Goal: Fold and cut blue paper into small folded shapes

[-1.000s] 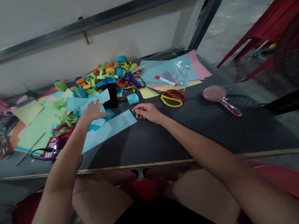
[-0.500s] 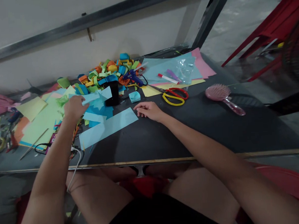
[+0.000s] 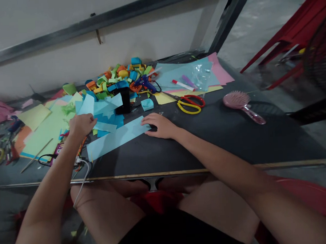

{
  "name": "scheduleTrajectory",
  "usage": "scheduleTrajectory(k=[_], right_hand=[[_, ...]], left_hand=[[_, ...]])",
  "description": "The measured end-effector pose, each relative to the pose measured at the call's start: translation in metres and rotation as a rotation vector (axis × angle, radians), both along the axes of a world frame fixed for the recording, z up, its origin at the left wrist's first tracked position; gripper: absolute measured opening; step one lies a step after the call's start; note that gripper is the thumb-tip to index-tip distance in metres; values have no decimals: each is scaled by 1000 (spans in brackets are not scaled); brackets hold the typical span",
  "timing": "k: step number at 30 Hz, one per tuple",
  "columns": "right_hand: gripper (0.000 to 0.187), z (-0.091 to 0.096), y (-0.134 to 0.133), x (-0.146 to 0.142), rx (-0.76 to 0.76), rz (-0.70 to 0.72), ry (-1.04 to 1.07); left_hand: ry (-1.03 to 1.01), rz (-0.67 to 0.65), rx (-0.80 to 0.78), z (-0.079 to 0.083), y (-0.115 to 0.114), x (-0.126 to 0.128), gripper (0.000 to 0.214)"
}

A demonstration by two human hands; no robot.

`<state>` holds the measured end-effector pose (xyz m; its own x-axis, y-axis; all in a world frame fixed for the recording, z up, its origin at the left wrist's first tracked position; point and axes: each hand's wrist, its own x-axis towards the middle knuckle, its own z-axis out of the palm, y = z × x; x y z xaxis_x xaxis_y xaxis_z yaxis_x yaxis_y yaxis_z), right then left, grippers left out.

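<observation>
My left hand [image 3: 82,125] is closed, its fingers curled at the lower edge of a light blue piece of paper [image 3: 87,104] that tilts up above the knuckles. To its right lie a narrow light blue strip [image 3: 108,127] and darker blue paper [image 3: 112,120]. My right hand [image 3: 160,125] rests at the right end of a long light blue paper strip [image 3: 117,138], with fingertips on the strip and the thumb apart from them. Just beyond the right hand sits a small folded light blue paper box [image 3: 147,104].
Folded colored paper pieces [image 3: 119,75] are heaped by the wall, near a blue glue gun [image 3: 147,83]. Scissors [image 3: 191,104], a marker [image 3: 183,85] and a pink hairbrush [image 3: 242,105] lie to the right. Paper sheets [image 3: 40,135] and a white cable [image 3: 86,173] are at left.
My right hand has moved slightly left, and its fingertips now lie on the long strip's end. My left hand has come down and nearer, its fingers more curled, with the paper tilting up above it.
</observation>
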<state>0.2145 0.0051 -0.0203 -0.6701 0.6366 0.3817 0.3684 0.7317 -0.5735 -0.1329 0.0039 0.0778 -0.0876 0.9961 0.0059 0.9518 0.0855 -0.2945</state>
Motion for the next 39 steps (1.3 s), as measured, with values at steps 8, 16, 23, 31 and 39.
scheduleTrajectory(k=[8, 16, 23, 31, 39], right_hand=[[57, 4, -1, -2, -8, 10, -296], [75, 3, 0, -2, -4, -57, -289], [52, 8, 1, 2, 117, -74, -215], [26, 1, 7, 9, 170, -2, -102], [26, 2, 14, 19, -20, 126, -138]], left_hand=[[-93, -333, 42, -13, 7, -11, 36], [-82, -422, 5, -13, 7, -17, 63], [-168, -623, -195, -23, 11, -31, 68], [-137, -549, -47, -40, 25, -30, 56], [-119, -381, 164, -32, 18, -19, 48]])
